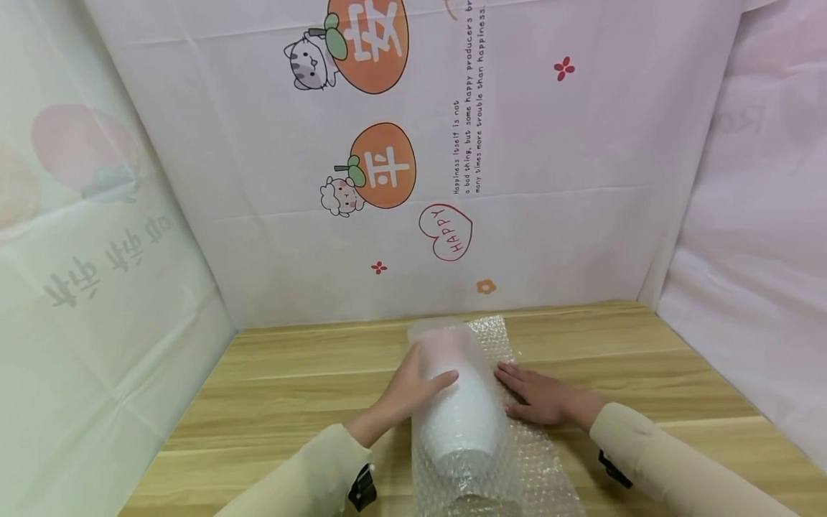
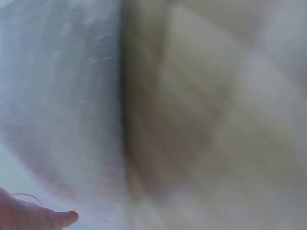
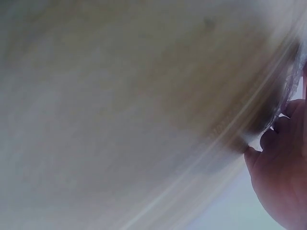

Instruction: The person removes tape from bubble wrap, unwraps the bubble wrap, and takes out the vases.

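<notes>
A white and pink rounded object, shaped like a vase (image 1: 466, 413), lies lengthwise under clear bubble wrap (image 1: 539, 467) on the wooden table. My left hand (image 1: 410, 388) grips its left side, with the thumb over the top and the fingers partly hidden beyond it. To the right, my right hand (image 1: 539, 395) rests on the flat part of the bubble wrap, its fingers extended towards the object. In the left wrist view, the left thumb (image 2: 43, 218) shows beside the wrapped object (image 2: 62, 105). The right wrist view shows the right hand (image 3: 283, 158) at the wrap's edge.
A wooden tabletop (image 1: 304, 402) extends on both sides of the wrap. Behind it hangs a white printed cloth (image 1: 549, 215), with more cloth at the left (image 1: 116, 345) and right (image 1: 749, 287) sides.
</notes>
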A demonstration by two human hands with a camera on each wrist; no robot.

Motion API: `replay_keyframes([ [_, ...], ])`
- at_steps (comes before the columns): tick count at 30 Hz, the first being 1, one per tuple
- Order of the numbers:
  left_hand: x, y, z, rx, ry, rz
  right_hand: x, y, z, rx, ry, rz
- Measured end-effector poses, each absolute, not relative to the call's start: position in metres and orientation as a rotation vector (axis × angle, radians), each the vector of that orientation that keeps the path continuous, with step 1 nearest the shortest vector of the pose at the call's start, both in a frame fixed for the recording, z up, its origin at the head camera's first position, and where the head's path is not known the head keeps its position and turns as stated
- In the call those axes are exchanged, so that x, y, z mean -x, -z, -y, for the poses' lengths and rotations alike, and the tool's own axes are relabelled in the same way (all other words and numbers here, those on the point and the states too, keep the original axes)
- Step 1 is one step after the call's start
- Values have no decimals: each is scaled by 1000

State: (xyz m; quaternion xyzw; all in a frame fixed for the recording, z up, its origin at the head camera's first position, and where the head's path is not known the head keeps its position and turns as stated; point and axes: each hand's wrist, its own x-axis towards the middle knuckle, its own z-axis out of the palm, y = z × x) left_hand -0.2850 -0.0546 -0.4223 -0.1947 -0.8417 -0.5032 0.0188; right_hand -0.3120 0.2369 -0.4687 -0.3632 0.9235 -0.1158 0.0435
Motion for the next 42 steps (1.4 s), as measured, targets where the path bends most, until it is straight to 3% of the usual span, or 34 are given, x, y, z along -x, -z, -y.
replay_keyframes([
  [5, 291, 403, 37, 707, 1357, 2676, 311, 466, -238, 1067, 361, -2807],
  [15, 280, 369, -1, 577, 800, 3087, 313, 466, -240, 1018, 382, -2786],
  [42, 263, 386, -44, 499, 162, 3148, 310, 463, -237, 1023, 373, -2779],
])
